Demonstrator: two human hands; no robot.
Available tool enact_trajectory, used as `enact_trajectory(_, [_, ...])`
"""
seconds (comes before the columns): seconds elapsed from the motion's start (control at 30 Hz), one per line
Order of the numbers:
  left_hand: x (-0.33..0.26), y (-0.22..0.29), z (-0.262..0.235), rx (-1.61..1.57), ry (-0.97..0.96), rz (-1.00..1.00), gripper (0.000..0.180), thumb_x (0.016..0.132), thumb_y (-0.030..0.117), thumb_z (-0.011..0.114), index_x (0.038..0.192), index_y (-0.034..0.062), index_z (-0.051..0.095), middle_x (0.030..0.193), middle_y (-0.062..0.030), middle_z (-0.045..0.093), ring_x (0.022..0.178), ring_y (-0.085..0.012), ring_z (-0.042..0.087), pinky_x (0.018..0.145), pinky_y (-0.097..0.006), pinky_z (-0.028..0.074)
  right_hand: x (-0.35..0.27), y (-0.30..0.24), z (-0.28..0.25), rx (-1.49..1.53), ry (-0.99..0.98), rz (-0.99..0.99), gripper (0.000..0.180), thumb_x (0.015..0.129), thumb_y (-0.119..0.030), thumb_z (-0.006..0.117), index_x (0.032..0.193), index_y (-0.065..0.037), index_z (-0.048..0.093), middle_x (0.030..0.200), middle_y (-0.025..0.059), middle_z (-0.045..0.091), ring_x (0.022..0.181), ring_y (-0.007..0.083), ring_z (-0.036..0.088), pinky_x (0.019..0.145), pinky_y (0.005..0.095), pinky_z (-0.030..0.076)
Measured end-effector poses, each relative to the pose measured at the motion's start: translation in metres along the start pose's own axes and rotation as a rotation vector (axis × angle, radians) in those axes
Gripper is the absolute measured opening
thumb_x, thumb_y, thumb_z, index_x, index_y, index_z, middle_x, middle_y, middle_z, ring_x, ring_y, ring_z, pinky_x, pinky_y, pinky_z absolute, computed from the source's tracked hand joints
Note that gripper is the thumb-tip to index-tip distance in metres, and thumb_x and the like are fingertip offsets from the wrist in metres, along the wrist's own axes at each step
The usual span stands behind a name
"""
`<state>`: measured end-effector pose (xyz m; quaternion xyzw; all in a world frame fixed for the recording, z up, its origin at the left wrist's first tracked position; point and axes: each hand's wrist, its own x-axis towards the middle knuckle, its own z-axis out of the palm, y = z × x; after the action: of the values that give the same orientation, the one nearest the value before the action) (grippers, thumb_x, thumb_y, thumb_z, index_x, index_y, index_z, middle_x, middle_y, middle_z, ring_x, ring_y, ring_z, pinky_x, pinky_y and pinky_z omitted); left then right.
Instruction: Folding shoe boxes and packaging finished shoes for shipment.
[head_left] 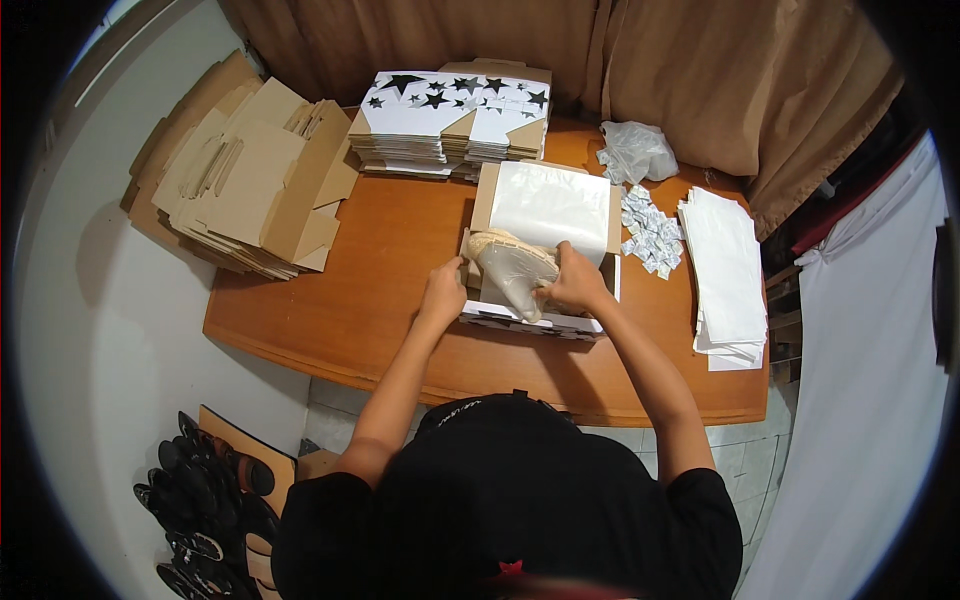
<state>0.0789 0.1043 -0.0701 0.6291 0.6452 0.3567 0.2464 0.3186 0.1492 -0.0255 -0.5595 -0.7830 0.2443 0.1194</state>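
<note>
a: where was the wrapped shoe [515, 272]?

b: inside the open box [545, 205], gripped by the right hand [577, 282], likely to seat it flat. the left hand [442, 292] pinched the box's near wall, seemingly to steady it.

a: and around them?

b: one stack of star-printed flat boxes [450, 120] beyond the hands, one brown cardboard pile [245, 180] far left, small sachets [650, 235] and white sheets [725, 275] right. sachets too many to count.

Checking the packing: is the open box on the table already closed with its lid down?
No, the open box has its lid folded back, and the right hand holds a wrapped shoe over it.
</note>
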Motion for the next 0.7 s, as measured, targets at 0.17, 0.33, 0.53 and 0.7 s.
enact_trajectory(0.17, [-0.002,0.004,-0.007,-0.002,-0.042,-0.049,0.043,0.068,-0.008,0.049,0.110,-0.0012,0.057,0.102,-0.0271,0.058,0.097,-0.0416,0.055,0.084,-0.042,0.044,0.001,0.001,0.002,-0.127,0.061,-0.076,0.063,0.051,-0.028,0.081,0.094,0.002,0.046,0.089,0.0222,0.057,0.083,0.0376,0.056,0.073,0.0424,0.047])
enact_trajectory(0.33, [-0.003,0.001,-0.008,0.041,-0.056,-0.031,0.049,0.065,-0.002,0.064,0.113,0.0001,0.056,0.105,-0.0240,0.060,0.099,-0.0383,0.056,0.085,-0.040,0.046,0.009,0.000,0.003,-0.216,0.168,-0.102,0.060,0.051,-0.026,0.080,0.093,0.001,0.046,0.088,0.0200,0.056,0.083,0.0365,0.056,0.072,0.0425,0.047])
enact_trajectory(0.53, [0.000,0.007,-0.013,0.013,-0.115,-0.051,0.056,0.058,0.005,0.075,0.111,0.0011,0.057,0.106,-0.0209,0.060,0.100,-0.0361,0.057,0.086,-0.039,0.046,0.002,0.007,0.023,-0.292,0.196,-0.208,0.055,0.052,-0.020,0.078,0.092,0.000,0.046,0.087,0.0174,0.055,0.082,0.0346,0.055,0.073,0.0426,0.046])
enact_trajectory(0.7, [0.001,0.001,-0.007,0.094,-0.089,-0.021,0.056,0.060,0.007,0.074,0.113,0.0023,0.055,0.108,-0.0206,0.060,0.102,-0.0353,0.056,0.087,-0.039,0.046,0.000,0.012,0.042,-0.343,0.174,-0.197,0.047,0.054,-0.012,0.071,0.092,-0.002,0.046,0.090,0.0167,0.053,0.085,0.0344,0.053,0.075,0.0420,0.045])
